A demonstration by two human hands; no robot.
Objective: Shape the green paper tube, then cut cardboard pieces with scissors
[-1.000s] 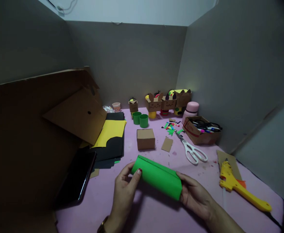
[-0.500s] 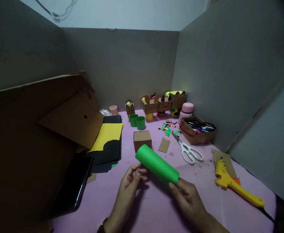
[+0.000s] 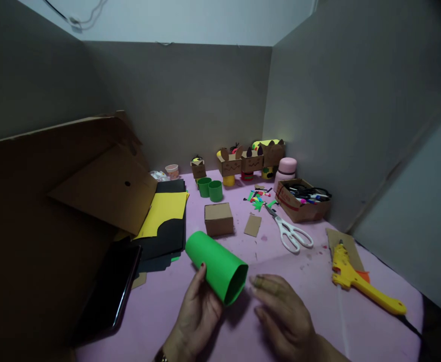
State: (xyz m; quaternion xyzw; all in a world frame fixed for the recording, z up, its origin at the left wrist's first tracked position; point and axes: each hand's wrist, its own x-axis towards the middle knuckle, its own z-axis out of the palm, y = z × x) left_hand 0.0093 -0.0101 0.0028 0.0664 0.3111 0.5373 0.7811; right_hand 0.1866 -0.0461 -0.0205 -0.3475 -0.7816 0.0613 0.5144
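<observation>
A green paper tube [image 3: 214, 264] lies across the fingers of my left hand [image 3: 199, 311], its thumb pressed on the near side. The tube is tilted, its open end facing right and toward me. Just right of that end is my right hand [image 3: 284, 314], apart from the tube, slightly blurred, fingers parted and holding nothing I can see. Beyond the tube, a small closed cardboard box [image 3: 219, 219] sits on the pink table [image 3: 280, 271]. A small cardboard rectangle [image 3: 252, 225] lies beside the box.
White-handled scissors [image 3: 290, 234], paper scraps [image 3: 258, 198] and a pen box [image 3: 305, 201] are to the right. A yellow glue gun [image 3: 367, 286] rests at far right. Two green paper rings [image 3: 215, 191] and cardboard figures [image 3: 230, 163] stand behind. Paper sheets [image 3: 167, 213] and a phone [image 3: 109, 291] lie left.
The green tube has passed from my right hand to my left, moving left and toward me, its open end now showing. My right hand has come off it.
</observation>
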